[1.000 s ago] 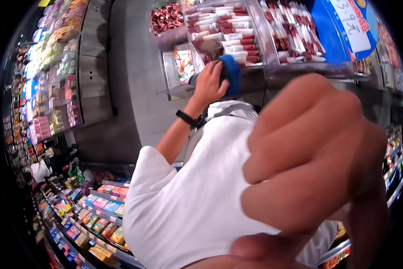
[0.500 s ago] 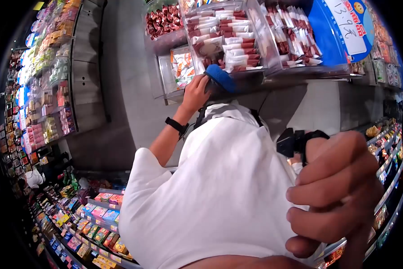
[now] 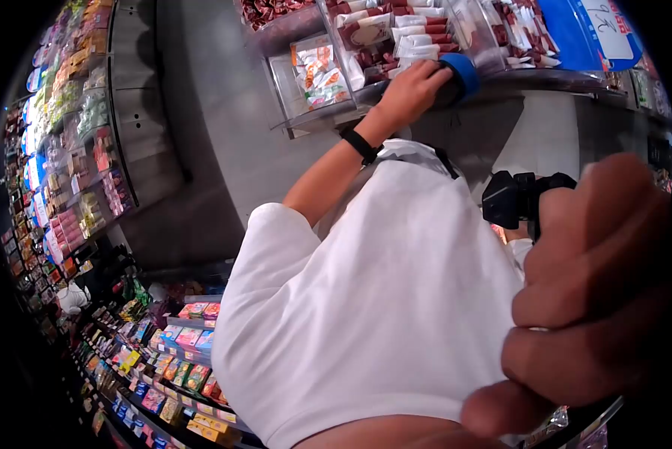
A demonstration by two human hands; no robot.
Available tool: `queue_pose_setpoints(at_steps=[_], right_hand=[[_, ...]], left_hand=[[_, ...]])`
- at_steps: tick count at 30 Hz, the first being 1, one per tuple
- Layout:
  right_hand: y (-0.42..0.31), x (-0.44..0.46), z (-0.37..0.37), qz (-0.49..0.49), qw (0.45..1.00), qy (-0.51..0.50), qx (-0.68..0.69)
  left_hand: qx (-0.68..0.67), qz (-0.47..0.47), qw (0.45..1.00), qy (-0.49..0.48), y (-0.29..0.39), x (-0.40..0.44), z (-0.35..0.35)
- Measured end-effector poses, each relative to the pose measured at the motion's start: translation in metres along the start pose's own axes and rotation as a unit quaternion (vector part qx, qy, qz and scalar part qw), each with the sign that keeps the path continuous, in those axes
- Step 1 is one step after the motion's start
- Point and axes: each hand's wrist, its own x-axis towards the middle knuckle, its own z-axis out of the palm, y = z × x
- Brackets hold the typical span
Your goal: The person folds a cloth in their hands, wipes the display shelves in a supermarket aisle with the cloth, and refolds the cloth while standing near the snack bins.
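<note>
My left hand [image 3: 414, 93], with a black band [image 3: 361, 147] on its wrist, reaches forward to a rounded blue-and-dark object [image 3: 462, 75]. Its fingers are bent over the dark side, and I cannot make out what kind of thing it is. Just beyond lie wrapped red-and-white snack packets [image 3: 418, 34] in a clear bin. Close to the camera at the right, my right hand [image 3: 587, 299] is raised with its fingers curled. Whatever is inside them, if anything, is hidden. A black device [image 3: 504, 200] is strapped at its wrist.
A clear compartment [image 3: 285, 75] holds an orange-and-white packet [image 3: 321, 71]. A blue price sign [image 3: 572, 37] stands at the upper right. Snack shelves line the left side, and boxed goods [image 3: 194, 337] fill stepped racks at the lower left. Grey floor [image 3: 220, 97] runs between them.
My left hand and the blue-and-dark object have moved right and up in the view. My right hand appears larger and further right. The bins have shifted up and right in view.
</note>
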Motion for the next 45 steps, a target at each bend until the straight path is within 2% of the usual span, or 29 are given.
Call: queue_pose_setpoints(at_steps=[1,3,7,9,11,13,17,19,21,23,24,25,27,28,32,34,37,38,39,41,42,44,45], right_hand=[[0.001,0.003,0.007,-0.002,1.000,-0.006,0.010],[0.004,0.012,0.023,-0.017,0.999,-0.023,0.031],[0.020,0.040,0.063,-0.069,0.993,-0.062,0.076],[0.027,0.051,0.081,-0.085,0.990,-0.076,0.086],[0.033,0.062,0.097,-0.092,0.987,-0.092,0.092],[0.038,0.073,0.111,-0.101,0.984,-0.108,0.102],[0.040,0.090,0.132,-0.116,0.979,-0.132,0.105],[0.040,0.098,0.138,-0.118,0.980,-0.133,0.093],[0.040,0.100,0.145,-0.106,0.982,-0.111,0.111],[0.042,0.102,0.153,-0.101,0.979,-0.103,0.146],[0.047,0.101,0.152,-0.107,0.975,-0.116,0.156],[0.051,0.102,0.153,-0.114,0.972,-0.128,0.161],[0.049,0.100,0.154,-0.113,0.969,-0.141,0.168],[0.047,0.099,0.155,-0.113,0.968,-0.143,0.173],[0.044,0.091,0.141,-0.124,0.959,-0.166,0.194],[0.047,0.087,0.131,-0.131,0.954,-0.178,0.202],[0.056,0.069,0.107,-0.133,0.949,-0.199,0.206],[0.060,0.059,0.100,-0.136,0.945,-0.216,0.207],[0.068,0.048,0.089,-0.146,0.938,-0.255,0.185],[0.083,0.022,0.054,-0.106,0.933,-0.277,0.203],[0.092,0.005,0.034,-0.068,0.942,-0.261,0.201],[0.108,-0.033,-0.009,0.006,0.958,-0.234,0.164],[0.118,-0.053,-0.029,0.037,0.967,-0.220,0.126]], left_hand=[[-0.002,-0.001,1.000,-0.005,-0.003,-0.011,-0.005],[0.001,-0.025,0.995,0.097,-0.018,-0.039,-0.017],[0.050,-0.274,0.939,0.202,-0.051,-0.131,-0.039],[0.086,-0.316,0.911,0.251,-0.078,-0.177,-0.050],[0.170,-0.353,0.893,0.224,-0.098,-0.221,-0.057],[0.260,-0.358,0.890,0.115,-0.102,-0.249,-0.074],[0.299,-0.445,0.825,0.178,-0.128,-0.290,-0.078],[0.229,-0.562,0.780,0.154,-0.143,-0.305,-0.077],[0.166,-0.568,0.790,0.159,-0.136,-0.294,-0.081],[0.095,-0.560,0.796,0.210,-0.122,-0.276,-0.080],[0.128,-0.507,0.818,0.240,-0.115,-0.268,-0.075],[0.129,-0.508,0.814,0.251,-0.123,-0.267,-0.065],[0.199,-0.389,0.864,0.248,-0.127,-0.271,-0.040],[0.192,-0.396,0.870,0.221,-0.114,-0.259,-0.044],[0.194,-0.461,0.832,0.239,-0.122,-0.260,-0.043],[0.188,-0.530,0.771,0.297,-0.132,-0.267,-0.038],[0.161,-0.554,0.763,0.293,-0.117,-0.261,-0.039],[0.213,-0.503,0.777,0.314,-0.140,-0.282,-0.023],[0.162,-0.528,0.773,0.313,-0.118,-0.256,-0.034],[0.083,-0.539,0.768,0.337,-0.098,-0.227,-0.038],[0.086,-0.532,0.769,0.344,-0.082,-0.203,-0.040],[0.038,-0.462,0.797,0.387,-0.034,-0.150,-0.037],[0.043,-0.458,0.797,0.392,-0.017,-0.125,-0.028]])
